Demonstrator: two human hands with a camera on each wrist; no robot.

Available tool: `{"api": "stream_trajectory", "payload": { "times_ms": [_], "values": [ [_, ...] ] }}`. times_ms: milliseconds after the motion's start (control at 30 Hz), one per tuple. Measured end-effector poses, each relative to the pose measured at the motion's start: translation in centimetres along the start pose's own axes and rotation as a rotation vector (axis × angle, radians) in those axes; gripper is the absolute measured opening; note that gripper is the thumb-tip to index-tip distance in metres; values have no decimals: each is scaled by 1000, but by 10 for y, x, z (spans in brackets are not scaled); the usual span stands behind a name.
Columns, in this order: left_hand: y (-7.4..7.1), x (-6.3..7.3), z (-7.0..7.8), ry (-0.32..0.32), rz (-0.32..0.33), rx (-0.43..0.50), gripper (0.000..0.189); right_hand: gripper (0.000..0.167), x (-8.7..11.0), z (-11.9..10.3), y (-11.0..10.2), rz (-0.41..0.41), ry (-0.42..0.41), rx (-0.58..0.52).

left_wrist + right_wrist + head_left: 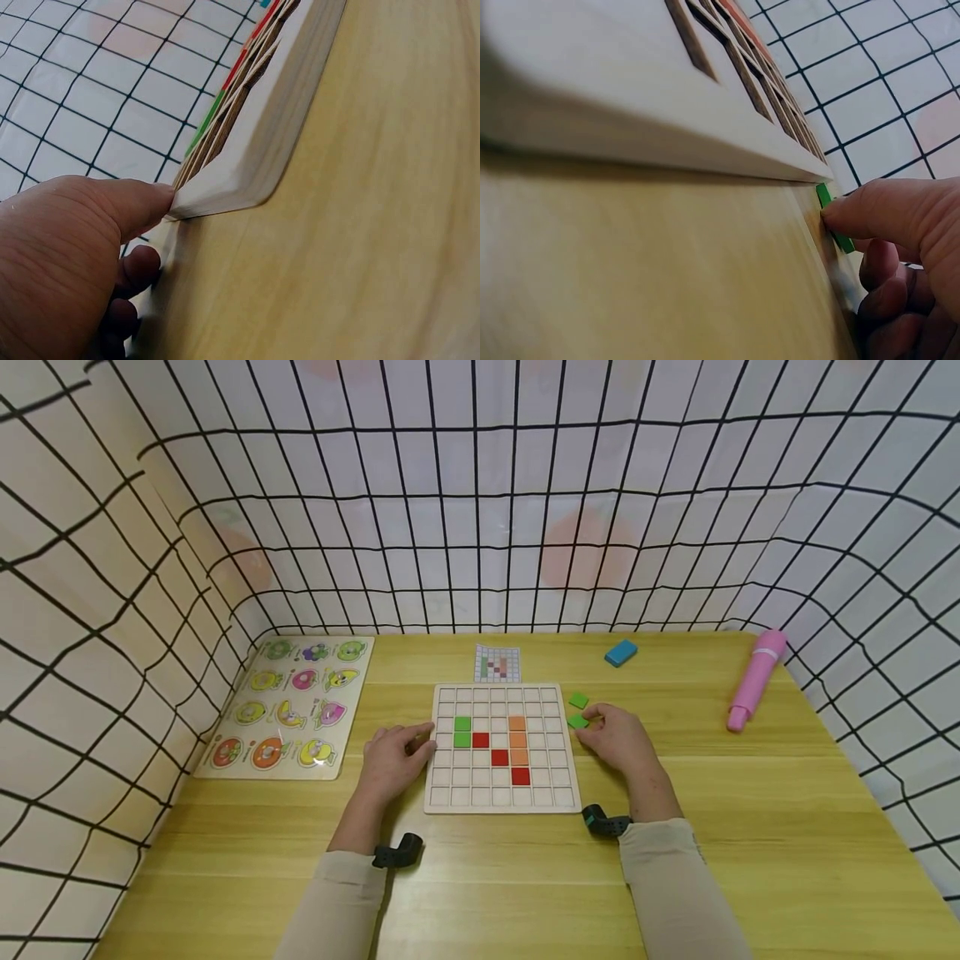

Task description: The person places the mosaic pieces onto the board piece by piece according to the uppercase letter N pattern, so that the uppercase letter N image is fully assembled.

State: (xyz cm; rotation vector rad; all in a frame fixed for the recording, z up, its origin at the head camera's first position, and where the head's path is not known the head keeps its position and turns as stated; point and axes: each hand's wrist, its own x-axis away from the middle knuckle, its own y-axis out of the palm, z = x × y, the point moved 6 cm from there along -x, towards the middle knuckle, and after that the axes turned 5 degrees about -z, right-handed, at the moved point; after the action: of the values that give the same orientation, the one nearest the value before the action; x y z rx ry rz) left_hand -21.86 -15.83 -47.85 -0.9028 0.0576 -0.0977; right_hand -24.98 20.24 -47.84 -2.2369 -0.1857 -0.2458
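A white wooden grid board (444,795) lies flat on the table, with green, red and orange square tiles set in some cells. My left hand (392,762) is at the board's left edge, its thumb and index fingertips against the side. In the left wrist view the left thumb (139,204) touches the board's corner. Just off the board's right side, my right hand (621,739) pinches a green square tile (577,721) between thumb and index finger. That tile (825,196) shows tilted under the thumb in the right wrist view. Another green tile (578,700) lies slightly farther back.
A small printed pattern card (497,653) stands behind the board. At left lies a fruit puzzle board (300,768). A blue block (621,652) sits at the back right, and a pink cylindrical object (756,681) lies at far right. Black wire mesh surrounds the table (495,885).
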Motion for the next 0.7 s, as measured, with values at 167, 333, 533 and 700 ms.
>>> {"api": "stream_trajectory", "payload": {
  "times_ms": [167,333,533,700],
  "values": [
    [0,-1,1,0,-5,-1,39,38,2,-1,-3,1,-11,7],
    [1,-1,1,-1,-6,-2,39,37,5,-3,-5,4,-25,0],
    [0,0,0,-2,-9,-7,39,37,9,-14,-5,-20,-52,-30],
    [1,0,-1,-11,-16,0,40,37,13,-30,-2,-52,-96,-53]
  ]
}}
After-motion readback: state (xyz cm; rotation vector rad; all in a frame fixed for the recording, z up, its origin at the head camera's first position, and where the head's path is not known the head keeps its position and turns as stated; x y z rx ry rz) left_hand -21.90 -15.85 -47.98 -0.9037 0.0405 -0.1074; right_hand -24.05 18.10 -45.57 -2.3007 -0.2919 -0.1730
